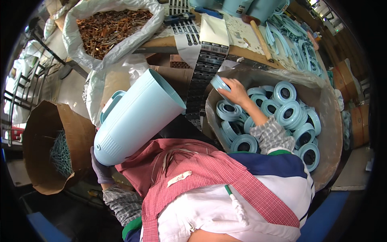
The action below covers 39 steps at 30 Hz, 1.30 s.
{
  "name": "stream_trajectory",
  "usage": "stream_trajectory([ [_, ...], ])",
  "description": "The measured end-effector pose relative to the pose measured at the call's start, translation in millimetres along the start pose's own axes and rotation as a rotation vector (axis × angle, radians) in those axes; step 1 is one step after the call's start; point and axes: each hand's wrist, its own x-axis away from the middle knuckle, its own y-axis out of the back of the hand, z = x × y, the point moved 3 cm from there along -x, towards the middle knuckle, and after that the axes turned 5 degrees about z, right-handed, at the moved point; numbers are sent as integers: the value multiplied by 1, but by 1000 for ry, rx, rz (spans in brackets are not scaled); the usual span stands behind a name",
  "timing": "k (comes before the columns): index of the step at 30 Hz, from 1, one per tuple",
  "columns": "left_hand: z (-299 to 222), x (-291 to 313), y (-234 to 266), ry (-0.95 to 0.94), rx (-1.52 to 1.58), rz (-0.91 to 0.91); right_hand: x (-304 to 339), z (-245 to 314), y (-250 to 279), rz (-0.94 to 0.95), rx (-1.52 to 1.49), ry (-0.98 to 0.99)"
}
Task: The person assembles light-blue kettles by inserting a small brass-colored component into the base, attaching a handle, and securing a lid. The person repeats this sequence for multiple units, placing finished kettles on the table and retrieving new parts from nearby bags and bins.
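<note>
Pinching a pale-blue round part (218, 82) just above centre, my right grip (234, 92) is closed on its rim; my left grip (101, 167) sits by the base of the tilted blue jug (139, 117), left of centre (mostly hidden, so I cannot tell how far it closes). I'd keep the jug steady and the part level. On the label strip (209, 60), upper centre, I can't make out the small print.
</note>
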Motion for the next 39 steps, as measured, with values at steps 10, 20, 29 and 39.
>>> stream_trajectory([
  [10,38,-29,78,-27,-340,141,-30,231,48,-415,-493,853],
  [20,-108,102,-51,-865,-888,170,-76,163,-89,339,-1440,-140],
  [29,-156,118,-233,-666,-1870,423,-122,62,-29,163,-1015,222],
  [39,-125,90,-233,-847,-1324,444,-80,-349,240,-692,450,-893],
])
